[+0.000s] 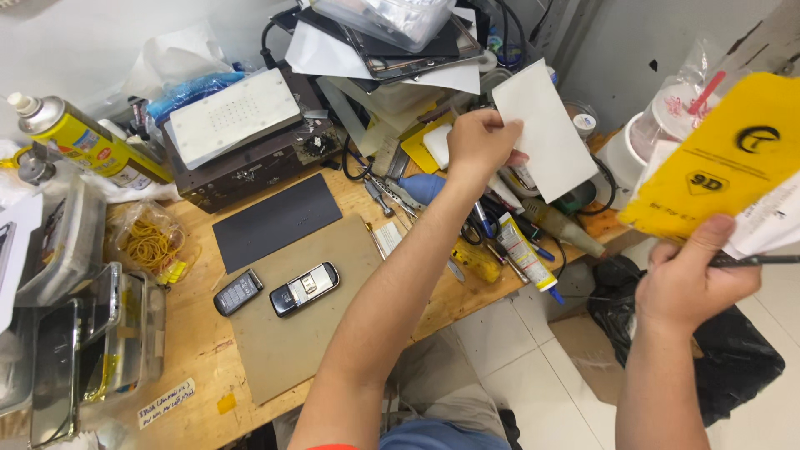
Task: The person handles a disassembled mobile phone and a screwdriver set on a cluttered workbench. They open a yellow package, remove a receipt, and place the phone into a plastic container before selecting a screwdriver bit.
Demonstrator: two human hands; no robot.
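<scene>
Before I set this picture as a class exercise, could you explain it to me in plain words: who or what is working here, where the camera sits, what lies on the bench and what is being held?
There is no machine here: a person works with two bare hands. The one picture comes from a camera worn on the person's head, looking down, so the arms reach in from the bottom edge.

The left hand holds up a white rectangular sheet over the cluttered back of the wooden bench. The right hand holds a yellow flat packet together with some white papers, out past the bench edge over the tiled floor.

On the bench lie a brown mat with two small phones, a dark textured pad, a bag of rubber bands, a yellow spray can, a glue tube and assorted hand tools.
</scene>
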